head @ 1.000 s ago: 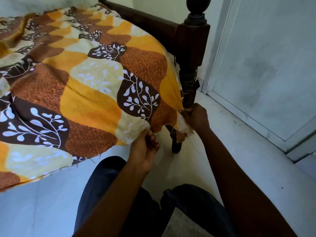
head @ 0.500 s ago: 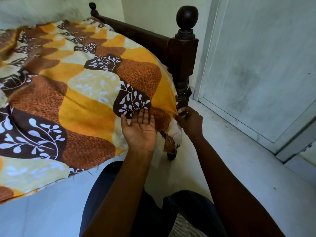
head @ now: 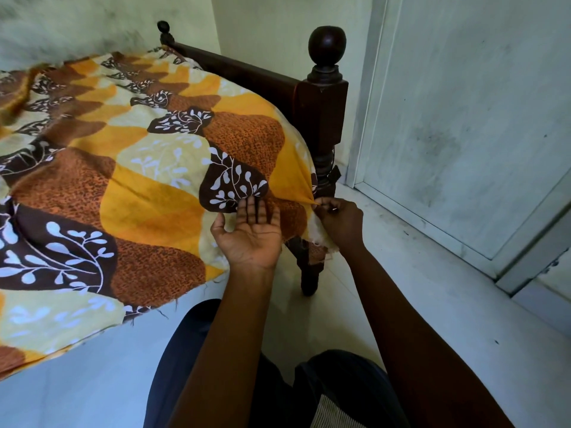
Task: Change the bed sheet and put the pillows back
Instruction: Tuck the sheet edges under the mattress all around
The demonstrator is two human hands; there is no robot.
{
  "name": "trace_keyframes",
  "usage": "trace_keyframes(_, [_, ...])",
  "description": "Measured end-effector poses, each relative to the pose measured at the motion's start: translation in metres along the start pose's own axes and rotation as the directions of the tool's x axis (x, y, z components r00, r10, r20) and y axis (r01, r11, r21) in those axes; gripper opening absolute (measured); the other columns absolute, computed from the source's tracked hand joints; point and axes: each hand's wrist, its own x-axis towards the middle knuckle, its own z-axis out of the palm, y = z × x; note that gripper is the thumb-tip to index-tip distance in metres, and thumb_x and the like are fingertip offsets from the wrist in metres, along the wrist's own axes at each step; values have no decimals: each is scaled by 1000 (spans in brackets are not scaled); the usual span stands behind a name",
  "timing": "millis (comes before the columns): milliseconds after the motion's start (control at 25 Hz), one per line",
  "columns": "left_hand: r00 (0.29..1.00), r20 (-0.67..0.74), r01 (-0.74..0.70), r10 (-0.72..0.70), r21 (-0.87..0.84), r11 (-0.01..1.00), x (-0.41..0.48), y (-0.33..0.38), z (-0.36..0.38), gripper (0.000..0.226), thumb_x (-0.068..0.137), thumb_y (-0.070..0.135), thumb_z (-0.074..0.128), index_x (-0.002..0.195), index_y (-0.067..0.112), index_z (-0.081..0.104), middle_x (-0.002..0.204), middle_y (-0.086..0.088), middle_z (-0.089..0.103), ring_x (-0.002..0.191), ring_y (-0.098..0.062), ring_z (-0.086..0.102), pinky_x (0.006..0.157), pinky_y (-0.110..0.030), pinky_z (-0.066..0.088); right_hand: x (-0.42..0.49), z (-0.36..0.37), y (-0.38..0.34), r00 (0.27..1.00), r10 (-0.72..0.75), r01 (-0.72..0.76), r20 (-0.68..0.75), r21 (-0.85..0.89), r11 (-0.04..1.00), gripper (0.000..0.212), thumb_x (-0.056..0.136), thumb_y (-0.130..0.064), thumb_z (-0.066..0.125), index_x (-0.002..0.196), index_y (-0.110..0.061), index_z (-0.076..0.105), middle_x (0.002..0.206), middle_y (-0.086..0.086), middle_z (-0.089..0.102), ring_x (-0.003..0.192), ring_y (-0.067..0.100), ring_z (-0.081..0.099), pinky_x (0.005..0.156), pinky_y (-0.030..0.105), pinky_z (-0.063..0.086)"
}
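Note:
A bed sheet (head: 148, 193) in yellow, orange and brown with white leaf prints covers the bed and hangs over its near side. My right hand (head: 338, 223) pinches the sheet's corner beside the dark wooden bedpost (head: 323, 115), pulling the cloth into a taut fold. My left hand (head: 250, 233) is palm up with straight fingers, its fingertips against the hanging edge of the sheet just left of the corner. No pillows are in view.
A dark wooden footboard (head: 241, 72) runs along the far end of the bed. A pale door (head: 463, 118) stands close on the right. Pale floor (head: 417, 304) lies around the bed leg (head: 309, 273). My knees are at the bottom.
My left hand let go of the sheet's lower edge, turned palm up and rose against the hanging cloth. My right hand kept its pinch on the corner. The view shifted down and left.

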Motion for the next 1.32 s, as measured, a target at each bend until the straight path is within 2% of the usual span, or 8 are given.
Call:
trace_keyframes(80, [999,36,2,-1,-21,1000,1,4,3,62,91,45,33,134,1,41,140,-13,45,134,-26,38,111,-47,25,2,-5,-9,963,242,-268,119,344,900,22,84,-9,67,104,-1,69,80,6,68,54,-3,58,60,1,44])
trace_keyframes(160, [997,81,3,-1,-27,1000,1,8,7,67,89,48,34,137,1,39,141,-15,45,133,-27,39,111,-47,25,3,-7,-21,854,390,-518,343,625,585,20,84,-2,64,103,3,65,80,10,67,54,4,65,57,12,54])
trace_keyframes(360, [987,158,27,-35,50,998,1,16,5,72,89,51,29,140,0,35,143,-16,43,135,-28,36,110,-48,25,10,-11,-49,750,345,-631,564,767,118,21,96,-6,45,106,8,56,91,20,65,81,22,70,76,27,56])
trace_keyframes(520, [983,176,40,-46,40,998,2,20,4,73,88,50,30,140,-1,34,143,-17,42,136,-29,35,109,-48,25,6,-7,-67,725,240,-656,646,753,-44,51,98,-27,36,137,6,35,137,25,44,131,31,41,108,39,33])
trace_keyframes(760, [982,183,39,-43,28,999,3,20,-5,82,69,42,42,139,-1,37,142,-17,44,135,-30,36,108,-48,27,11,21,-105,742,297,-624,600,781,-18,48,99,-32,36,137,-3,40,142,15,43,130,27,43,107,36,35])
trace_keyframes(1040, [983,169,60,-67,45,997,8,23,-15,75,71,40,40,134,-1,42,137,-17,48,132,-31,39,109,-47,26,-40,-13,-56,882,420,-471,216,453,757,41,87,-33,63,122,-16,53,81,0,64,64,7,59,57,17,50])
trace_keyframes(1200, [982,177,65,-73,49,997,5,24,-12,76,72,39,40,135,-2,40,140,-19,46,133,-31,38,105,-47,28,-28,20,-66,843,423,-536,332,573,620,30,84,-17,68,110,-12,53,78,6,65,60,12,63,53,18,53])
trace_keyframes(1320, [982,177,62,-68,37,997,5,24,-9,78,71,38,41,137,-3,38,140,-20,45,133,-32,38,104,-48,29,-19,24,-77,811,354,-561,465,790,248,17,91,-1,53,106,-4,60,103,15,65,85,18,66,71,21,57])
